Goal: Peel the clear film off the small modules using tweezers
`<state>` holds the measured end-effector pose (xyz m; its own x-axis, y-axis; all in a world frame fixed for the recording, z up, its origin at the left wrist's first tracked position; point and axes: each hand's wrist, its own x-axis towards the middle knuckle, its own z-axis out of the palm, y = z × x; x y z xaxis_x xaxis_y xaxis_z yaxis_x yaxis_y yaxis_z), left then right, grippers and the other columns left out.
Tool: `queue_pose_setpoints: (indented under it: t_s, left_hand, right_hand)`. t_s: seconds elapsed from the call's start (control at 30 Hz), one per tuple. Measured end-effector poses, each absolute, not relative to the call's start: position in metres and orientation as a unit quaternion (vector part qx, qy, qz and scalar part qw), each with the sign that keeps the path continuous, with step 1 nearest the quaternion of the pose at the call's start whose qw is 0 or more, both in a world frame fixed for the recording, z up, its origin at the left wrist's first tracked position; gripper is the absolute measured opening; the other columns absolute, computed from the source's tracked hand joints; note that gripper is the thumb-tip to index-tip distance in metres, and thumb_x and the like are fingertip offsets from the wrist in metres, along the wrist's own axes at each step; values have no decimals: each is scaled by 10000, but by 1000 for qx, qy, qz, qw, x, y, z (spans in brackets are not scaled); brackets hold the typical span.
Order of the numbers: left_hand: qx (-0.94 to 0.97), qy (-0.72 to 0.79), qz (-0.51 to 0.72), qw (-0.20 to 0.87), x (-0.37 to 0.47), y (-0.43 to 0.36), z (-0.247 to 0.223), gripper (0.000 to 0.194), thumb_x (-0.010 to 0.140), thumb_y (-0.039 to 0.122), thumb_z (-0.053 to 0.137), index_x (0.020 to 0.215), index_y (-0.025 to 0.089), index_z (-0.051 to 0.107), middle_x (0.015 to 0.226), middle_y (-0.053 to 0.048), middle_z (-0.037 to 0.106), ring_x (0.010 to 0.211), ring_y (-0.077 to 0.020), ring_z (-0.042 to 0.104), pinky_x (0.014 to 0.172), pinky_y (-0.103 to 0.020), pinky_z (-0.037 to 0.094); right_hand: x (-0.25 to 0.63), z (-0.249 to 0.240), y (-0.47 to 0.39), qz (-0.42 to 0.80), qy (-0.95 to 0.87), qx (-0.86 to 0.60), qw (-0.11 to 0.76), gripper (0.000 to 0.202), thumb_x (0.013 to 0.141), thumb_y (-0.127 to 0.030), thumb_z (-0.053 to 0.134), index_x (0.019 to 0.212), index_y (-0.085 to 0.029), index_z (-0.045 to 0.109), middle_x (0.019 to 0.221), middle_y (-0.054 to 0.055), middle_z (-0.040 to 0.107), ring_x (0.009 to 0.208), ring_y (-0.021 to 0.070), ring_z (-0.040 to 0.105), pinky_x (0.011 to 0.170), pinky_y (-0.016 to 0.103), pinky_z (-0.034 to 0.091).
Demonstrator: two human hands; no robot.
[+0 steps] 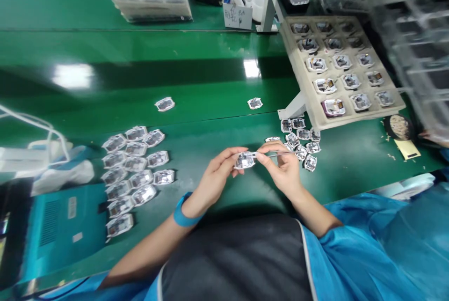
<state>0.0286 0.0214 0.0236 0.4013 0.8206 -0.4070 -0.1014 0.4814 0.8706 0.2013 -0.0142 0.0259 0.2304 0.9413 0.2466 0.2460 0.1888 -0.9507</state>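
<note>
Between the thumb and fingers of my left hand (222,167) is a small silvery watch-like case (244,160), held above the green bench. My right hand (280,165) pinches thin metal tweezers (275,154), whose tip reaches the right side of that case. What the tip touches is too small to tell. Just beyond my right hand lies a loose cluster of similar cases (303,139). Farther left of my left hand, several more cases (140,179) sit in uneven rows. Two single cases lie ahead, one to the left (164,104) and one nearer the middle (255,103).
A beige tray (301,83) with cases in its pockets slopes on a white stand (294,106) at right. Stacked clear trays (149,3) and a box of syringes (237,16) stand at the back. A teal device (66,231) and white cables (31,121) occupy the left.
</note>
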Motion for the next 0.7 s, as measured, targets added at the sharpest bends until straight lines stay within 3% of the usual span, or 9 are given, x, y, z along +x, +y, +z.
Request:
queue_pose_setpoints:
  t_s: [0.37, 0.57, 0.7]
  left_hand:
    - [409, 439, 304, 740, 29, 21, 27, 270, 845, 381, 683, 1006, 167, 716, 817, -19, 668, 637, -118, 561, 566, -245, 392]
    - [398, 430, 293, 755, 29, 19, 26, 249, 836, 357, 682, 991, 165, 714, 796, -21, 671, 642, -122, 551, 580, -247, 406]
    - [406, 423, 300, 752, 28, 19, 26, 233, 833, 322, 680, 1015, 180, 710, 849, -27, 681, 670, -128, 556, 595, -248, 410]
  right_hand:
    - [200, 23, -11, 387, -533, -537, 527, 60, 834, -298, 730, 821, -241, 721, 828, 32, 735, 835, 198, 672, 836, 376, 514]
    - [205, 20, -8, 460, -488, -534, 514, 202, 803, -416, 752, 802, -219, 708, 798, 22, 718, 774, 184, 670, 754, 339, 524]
    - [204, 20, -10, 445, -477, -549, 523, 196, 804, -412, 746, 826, -222, 701, 812, 18, 733, 781, 185, 679, 762, 342, 531]
